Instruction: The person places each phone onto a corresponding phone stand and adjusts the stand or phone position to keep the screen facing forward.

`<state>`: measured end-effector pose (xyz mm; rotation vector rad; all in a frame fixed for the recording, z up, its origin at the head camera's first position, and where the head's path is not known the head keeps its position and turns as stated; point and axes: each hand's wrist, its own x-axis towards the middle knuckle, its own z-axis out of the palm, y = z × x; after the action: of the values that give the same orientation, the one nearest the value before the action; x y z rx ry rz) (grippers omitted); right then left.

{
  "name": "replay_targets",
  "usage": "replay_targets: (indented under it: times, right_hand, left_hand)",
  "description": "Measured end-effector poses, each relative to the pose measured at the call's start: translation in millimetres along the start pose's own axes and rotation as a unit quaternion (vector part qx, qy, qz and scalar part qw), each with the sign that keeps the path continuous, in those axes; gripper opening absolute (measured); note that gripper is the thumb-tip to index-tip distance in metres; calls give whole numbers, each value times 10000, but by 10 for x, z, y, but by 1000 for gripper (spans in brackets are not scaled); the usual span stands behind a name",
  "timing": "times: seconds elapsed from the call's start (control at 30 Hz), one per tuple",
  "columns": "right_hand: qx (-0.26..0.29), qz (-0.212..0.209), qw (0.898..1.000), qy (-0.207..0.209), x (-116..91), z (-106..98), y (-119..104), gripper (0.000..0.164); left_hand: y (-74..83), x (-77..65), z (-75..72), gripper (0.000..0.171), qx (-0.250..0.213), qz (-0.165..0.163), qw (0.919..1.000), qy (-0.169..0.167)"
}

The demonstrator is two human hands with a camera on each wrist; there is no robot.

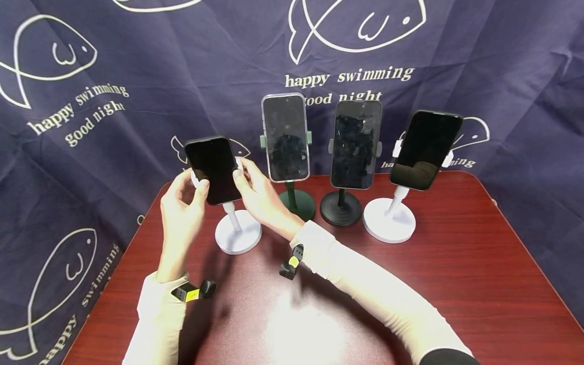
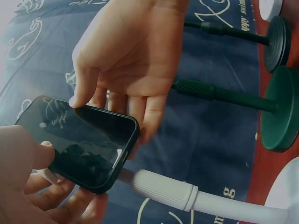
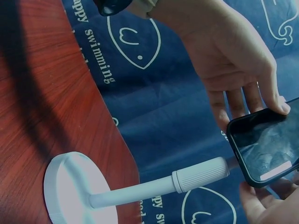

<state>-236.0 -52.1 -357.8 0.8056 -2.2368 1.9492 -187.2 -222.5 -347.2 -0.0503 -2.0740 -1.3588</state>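
Note:
A dark phone [image 1: 213, 170] leans upright at the head of a white stand [image 1: 238, 234], at the left of the table. My left hand [image 1: 182, 215] grips its left edge, with the thumb on the front and fingers behind. At the opposite edge my right hand [image 1: 266, 200] pinches the phone likewise, thumb near the screen's rim. White bits of the stand's holder show beside both hands. In the left wrist view the stand's ribbed collar [image 2: 163, 189] sits just below the phone; most of the holder is hidden behind it.
Farther right stand a green stand [image 1: 298, 205], a black stand [image 1: 341, 209] and another white stand [image 1: 389, 220], each holding a phone upright. All are on the reddish wooden table [image 1: 483, 263]. Behind hangs a dark blue cloth [image 1: 237, 66] with fish drawings and lettering.

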Motion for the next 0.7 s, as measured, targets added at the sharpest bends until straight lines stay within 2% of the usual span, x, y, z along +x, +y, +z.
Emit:
replay_targets:
  times: [0.3, 0.53, 0.7]
  right_hand:
    - [159, -216, 9992, 284, 15, 30, 26, 42]
    - [-281, -304, 9988, 246, 16, 33, 41, 47]
    - [-331, -393, 9981, 346, 26, 37, 57, 44]
  left_hand:
    - [-31, -9, 9, 26, 21, -82, 9999, 86]
    - [-55, -13, 24, 24, -49, -102, 9999, 122]
    - [-58, -11, 20, 24, 23, -85, 9999, 124]
